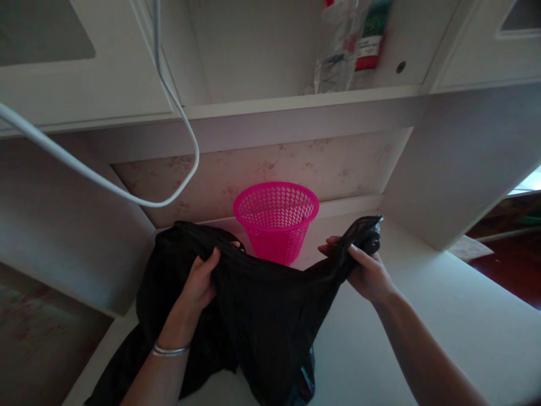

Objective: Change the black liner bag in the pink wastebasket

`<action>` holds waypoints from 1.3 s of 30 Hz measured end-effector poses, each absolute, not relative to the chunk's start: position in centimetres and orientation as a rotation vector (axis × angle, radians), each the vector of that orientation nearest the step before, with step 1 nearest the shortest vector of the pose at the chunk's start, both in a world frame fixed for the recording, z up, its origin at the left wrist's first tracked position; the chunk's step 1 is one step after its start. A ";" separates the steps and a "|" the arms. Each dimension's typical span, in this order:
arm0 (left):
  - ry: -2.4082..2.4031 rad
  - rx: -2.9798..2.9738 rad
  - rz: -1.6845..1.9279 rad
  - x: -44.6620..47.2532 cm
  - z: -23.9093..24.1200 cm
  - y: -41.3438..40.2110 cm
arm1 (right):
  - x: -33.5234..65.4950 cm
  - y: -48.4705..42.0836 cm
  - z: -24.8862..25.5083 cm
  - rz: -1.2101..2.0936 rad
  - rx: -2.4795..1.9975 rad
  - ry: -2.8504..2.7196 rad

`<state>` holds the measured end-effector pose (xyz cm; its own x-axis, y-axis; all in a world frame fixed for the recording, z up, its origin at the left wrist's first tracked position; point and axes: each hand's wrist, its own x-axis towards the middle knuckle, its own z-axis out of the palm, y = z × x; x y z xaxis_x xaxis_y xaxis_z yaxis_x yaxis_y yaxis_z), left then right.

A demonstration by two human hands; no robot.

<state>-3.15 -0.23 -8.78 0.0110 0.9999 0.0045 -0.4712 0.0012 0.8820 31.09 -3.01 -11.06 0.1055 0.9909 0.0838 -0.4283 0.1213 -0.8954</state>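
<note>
A black plastic bag point(274, 316) is stretched between my two hands, its upper edge sagging in the middle. My left hand point(203, 279), with silver bangles on the wrist, grips the bag's left part, thumb on top. My right hand point(366, 273) pinches the other end, where a shiny bunched corner point(372, 234) sticks up past the fingers. More black material point(169, 282) lies heaped to the left; whether it belongs to the same bag I cannot tell. Just behind the bag stands a bright pink mesh basket point(276, 251), upright, its lower front partly hidden by the bag.
The white desktop point(422, 316) runs under everything, with side panels left and right. Above hangs a shelf point(296, 101) holding a clear plastic bottle point(336, 62) and a green and red package point(372, 39). A white cable point(169, 200) loops down at the upper left.
</note>
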 end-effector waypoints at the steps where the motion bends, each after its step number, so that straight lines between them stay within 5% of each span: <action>1: 0.858 0.750 1.477 -3.0 -9.0 -0.3 | 30.9 -3.1 -11.0 1.230 -0.843 -0.785; 8: 0.979 0.481 1.810 -5.5 -9.8 -0.7 | 33.3 -3.1 -12.0 1.021 -0.828 -0.545; 14: 0.867 0.646 1.750 -7.6 -12.0 -1.6 | 34.4 -4.0 -12.3 0.978 -0.637 -0.625; 21: 0.764 0.871 1.467 -6.5 -12.9 -1.0 | 32.2 -3.0 -15.2 1.286 -0.786 -0.904; 31: 0.582 0.695 1.398 -1.2 -10.6 -3.0 | 25.7 -3.7 -10.9 1.626 -0.714 -0.964; 39: 0.669 0.790 1.149 2.9 -11.2 -4.4 | 22.5 -4.9 -12.6 1.698 -0.715 -1.296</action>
<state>2.90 -4.41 -11.18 0.2791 0.9583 -0.0620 -0.5270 0.2068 0.8243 22.47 -4.93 -12.56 -0.4659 0.8830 0.0566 -0.2878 -0.0907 -0.9534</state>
